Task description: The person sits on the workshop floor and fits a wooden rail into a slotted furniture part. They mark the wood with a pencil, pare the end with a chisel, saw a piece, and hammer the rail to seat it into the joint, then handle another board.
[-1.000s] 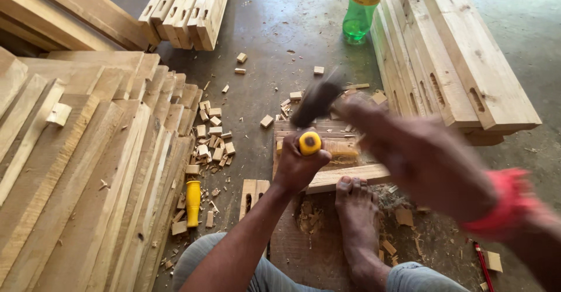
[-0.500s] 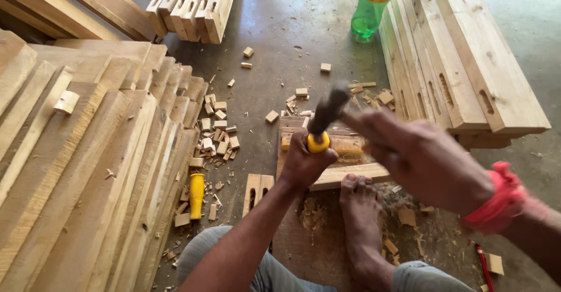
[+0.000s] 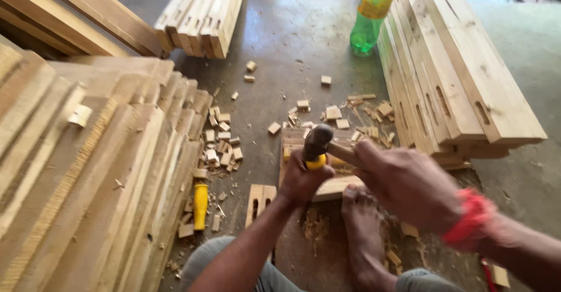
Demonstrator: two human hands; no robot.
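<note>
we judge the chisel (image 3: 316, 162) stiff: our left hand (image 3: 304, 181) fists its handle, right hand (image 3: 409, 184) clenches the heavy-headed hammer (image 3: 317, 140).

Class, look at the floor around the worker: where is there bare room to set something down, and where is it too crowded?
Bare concrete floor lies open between the far slat bundle and the green bottle, and right of the mortised planks. Crowded: offcut blocks beside the left plank stack, and around the left hand, hammer and right hand.
</note>
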